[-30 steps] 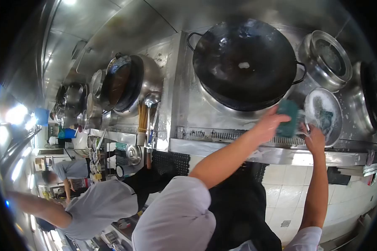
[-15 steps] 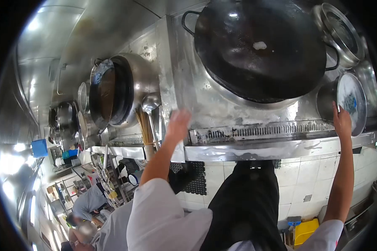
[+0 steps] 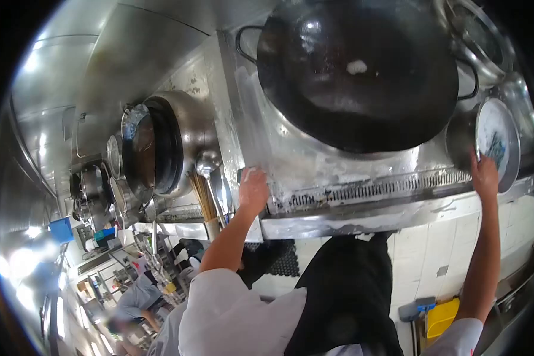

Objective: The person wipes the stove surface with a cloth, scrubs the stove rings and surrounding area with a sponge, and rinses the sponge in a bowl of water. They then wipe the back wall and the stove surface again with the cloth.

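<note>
My left hand (image 3: 253,188) presses down on the steel counter divider left of the big wok, wet with suds. A dark green edge of a scouring pad (image 3: 240,174) shows beside its fingers; the rest is hidden under the hand. At the right, my right hand (image 3: 485,173) grips the near rim of a metal basin (image 3: 509,139), which is tilted and holds white suds and a greenish cloth or pad. The large black wok (image 3: 356,107) sits between and beyond the two hands, with a small white lump in it.
Left of the divider stand a steel pot (image 3: 187,139), a ladle (image 3: 207,163) and a bundle of bamboo sticks (image 3: 202,199). A slotted drain (image 3: 385,185) runs along the counter front. Another person (image 3: 137,299) is at the lower left. A yellow container (image 3: 442,317) is below.
My left hand has swung left from near the basin to the divider, taking the green pad along. My right hand has moved right with the basin, and the view has shifted.
</note>
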`<state>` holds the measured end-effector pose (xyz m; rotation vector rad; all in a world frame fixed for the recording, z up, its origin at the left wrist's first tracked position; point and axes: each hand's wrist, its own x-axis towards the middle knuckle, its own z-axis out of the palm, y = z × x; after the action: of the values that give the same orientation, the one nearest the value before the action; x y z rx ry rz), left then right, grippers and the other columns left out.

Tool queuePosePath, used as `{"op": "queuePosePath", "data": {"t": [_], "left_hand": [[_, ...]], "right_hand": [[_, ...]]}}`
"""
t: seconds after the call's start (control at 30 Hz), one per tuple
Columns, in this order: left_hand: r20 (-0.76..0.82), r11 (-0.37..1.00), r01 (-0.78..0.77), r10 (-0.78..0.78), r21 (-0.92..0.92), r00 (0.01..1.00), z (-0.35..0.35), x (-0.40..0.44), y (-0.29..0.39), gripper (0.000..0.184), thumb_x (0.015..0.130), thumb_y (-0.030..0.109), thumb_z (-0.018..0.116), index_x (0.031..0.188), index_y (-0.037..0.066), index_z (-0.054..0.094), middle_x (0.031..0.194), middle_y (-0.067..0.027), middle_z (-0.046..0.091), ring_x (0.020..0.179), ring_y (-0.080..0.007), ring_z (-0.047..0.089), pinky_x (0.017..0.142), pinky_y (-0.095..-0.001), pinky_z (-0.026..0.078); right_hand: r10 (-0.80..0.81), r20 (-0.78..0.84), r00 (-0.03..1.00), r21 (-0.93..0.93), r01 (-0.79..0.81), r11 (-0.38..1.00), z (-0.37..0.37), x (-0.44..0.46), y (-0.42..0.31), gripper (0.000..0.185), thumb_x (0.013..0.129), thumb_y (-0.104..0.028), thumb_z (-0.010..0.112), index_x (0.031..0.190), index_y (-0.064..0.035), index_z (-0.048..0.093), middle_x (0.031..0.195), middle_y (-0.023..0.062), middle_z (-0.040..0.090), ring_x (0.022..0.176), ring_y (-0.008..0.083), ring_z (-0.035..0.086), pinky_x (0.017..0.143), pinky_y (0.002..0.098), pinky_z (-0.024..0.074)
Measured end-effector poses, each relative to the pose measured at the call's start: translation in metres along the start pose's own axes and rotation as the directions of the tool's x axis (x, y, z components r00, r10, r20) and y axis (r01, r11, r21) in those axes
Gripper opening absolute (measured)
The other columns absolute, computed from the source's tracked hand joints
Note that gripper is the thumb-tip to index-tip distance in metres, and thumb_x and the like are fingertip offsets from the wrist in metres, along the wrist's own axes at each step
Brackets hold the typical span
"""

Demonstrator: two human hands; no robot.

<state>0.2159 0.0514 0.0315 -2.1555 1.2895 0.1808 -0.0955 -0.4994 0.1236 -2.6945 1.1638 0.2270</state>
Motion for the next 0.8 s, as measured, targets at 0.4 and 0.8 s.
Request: {"op": "queuePosePath", "data": {"t": [0.4,0.8], "left_hand": [[0.025,-0.134,-0.321,-0.946,-0.938,0.322,-0.082,0.122,0.123,0.056,0.090,0.005,0.043,0.143,0.002,0.027,0.139,-0.0207,0.040,0.119,-0.0292,0.046,0.102,-0.0347,0.034],[-0.471,0.650,0.177,-0.686,-0.739,0.554,0.023,0.129,0.059,0.038,0.070,0.006,0.058,0.108,-0.001,0.060,0.119,-0.0179,0.059,0.116,-0.0364,0.051,0.104,-0.0445,0.035]], "right_hand": [[-0.081,0.014,0.997,0.020,0.081,0.997,-0.003,0.005,-0.013,0.051,0.097,-0.037,0.040,0.091,0.0082,0.063,0.075,0.0326,0.056,0.079,0.0496,0.055,0.070,0.0526,0.0401],[-0.089,-0.032,0.996,0.007,0.089,0.996,0.003,0.007,0.000,0.053,0.097,-0.037,0.039,0.086,0.0087,0.063,0.075,0.0321,0.057,0.078,0.0489,0.056,0.070,0.0530,0.0406]]}}
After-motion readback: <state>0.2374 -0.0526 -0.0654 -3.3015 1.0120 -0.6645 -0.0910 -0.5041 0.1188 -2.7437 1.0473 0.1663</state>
